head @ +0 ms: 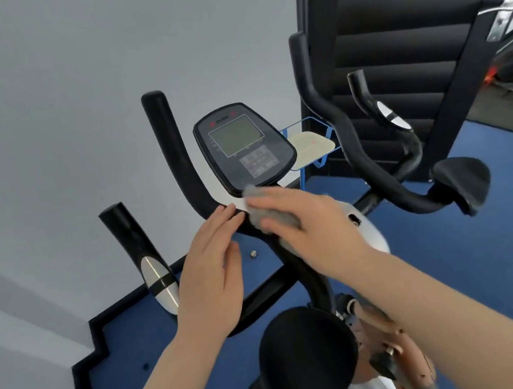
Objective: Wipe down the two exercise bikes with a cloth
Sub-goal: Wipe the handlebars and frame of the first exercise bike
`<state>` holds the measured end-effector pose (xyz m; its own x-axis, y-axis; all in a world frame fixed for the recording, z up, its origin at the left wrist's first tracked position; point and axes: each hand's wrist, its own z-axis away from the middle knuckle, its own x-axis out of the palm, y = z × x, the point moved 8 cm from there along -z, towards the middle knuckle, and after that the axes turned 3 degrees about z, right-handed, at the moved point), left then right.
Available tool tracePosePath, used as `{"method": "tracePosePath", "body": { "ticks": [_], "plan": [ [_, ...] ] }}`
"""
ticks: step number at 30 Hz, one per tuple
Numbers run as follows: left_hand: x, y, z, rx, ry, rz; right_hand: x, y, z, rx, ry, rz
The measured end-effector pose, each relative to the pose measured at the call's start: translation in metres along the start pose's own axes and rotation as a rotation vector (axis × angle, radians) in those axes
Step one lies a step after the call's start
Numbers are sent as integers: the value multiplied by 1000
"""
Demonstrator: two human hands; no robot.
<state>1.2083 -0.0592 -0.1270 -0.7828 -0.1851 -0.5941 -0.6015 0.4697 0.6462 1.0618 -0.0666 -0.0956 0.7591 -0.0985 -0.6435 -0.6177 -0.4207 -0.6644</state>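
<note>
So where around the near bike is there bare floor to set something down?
Bare blue carpet lies left of the black saddle, bordered by the grey wall, and between the two bikes. It is crowded at the black console, where both hands and the grey cloth meet.

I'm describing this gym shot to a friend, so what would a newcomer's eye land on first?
First the two hands mid-frame: the right hand presses a grey cloth just below the near bike's black console, while the left hand rests flat beside it. Next, the curved black handlebars, then the second bike's saddle at right.
</note>
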Motion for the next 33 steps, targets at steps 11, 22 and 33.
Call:
{"method": "tracePosePath", "body": {
  "ticks": [11, 22, 33],
  "plan": [
    [-90, 9, -54, 67, 232, -206, 22, -41, -71, -131, 115, 66],
    [-89, -32, -84, 94, 216, -541, 53, -72, -104, -401, 74, 423],
    [-94, -33, -77, 146, 340, -447, 40, -70, -106, -350, 147, 470]
  ]
}}
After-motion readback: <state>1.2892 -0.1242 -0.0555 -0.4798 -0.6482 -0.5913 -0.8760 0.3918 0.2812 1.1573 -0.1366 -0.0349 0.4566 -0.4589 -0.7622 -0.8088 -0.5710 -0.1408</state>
